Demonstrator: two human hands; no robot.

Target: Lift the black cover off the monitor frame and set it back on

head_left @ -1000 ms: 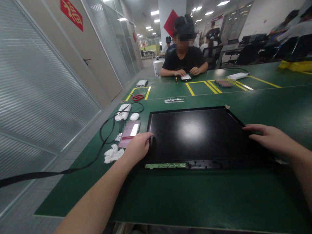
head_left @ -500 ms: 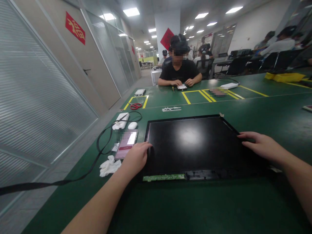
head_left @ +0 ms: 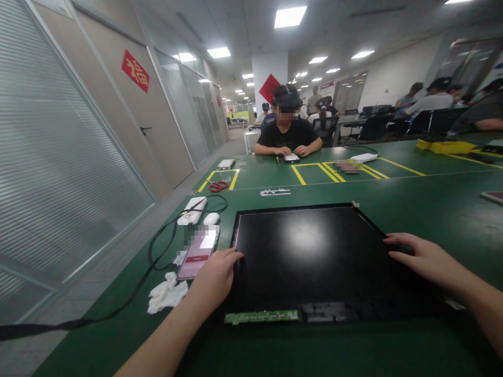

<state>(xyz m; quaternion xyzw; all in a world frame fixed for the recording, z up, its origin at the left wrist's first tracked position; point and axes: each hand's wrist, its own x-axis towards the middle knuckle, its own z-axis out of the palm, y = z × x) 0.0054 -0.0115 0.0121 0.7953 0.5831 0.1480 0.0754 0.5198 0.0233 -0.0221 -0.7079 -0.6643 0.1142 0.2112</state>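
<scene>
A large black display panel (head_left: 310, 256) lies flat on the green table, with a bright reflection on its screen. A green circuit board (head_left: 261, 316) runs along the left part of its near edge. Holding the left edge is my left hand (head_left: 216, 277), its fingertips over the frame. On the opposite side, my right hand (head_left: 426, 262) grips the right edge, thumb and forefinger showing; its other fingers are hidden. Beside my left forearm are a crumpled white tissue (head_left: 167, 294) and a phone (head_left: 199, 256) with its screen lit.
A black strap (head_left: 129, 298) trails across the table's left edge. Near it are a white device (head_left: 192, 210) and a white mouse-like object (head_left: 211, 219). Red-handled scissors (head_left: 218, 186) and thin white strips (head_left: 275, 192) lie beyond. Across the table sits a person (head_left: 288, 131).
The view has tilted up slightly, so the table and panel appear lower. Both hands stay at the panel's sides, and nothing else has visibly moved.
</scene>
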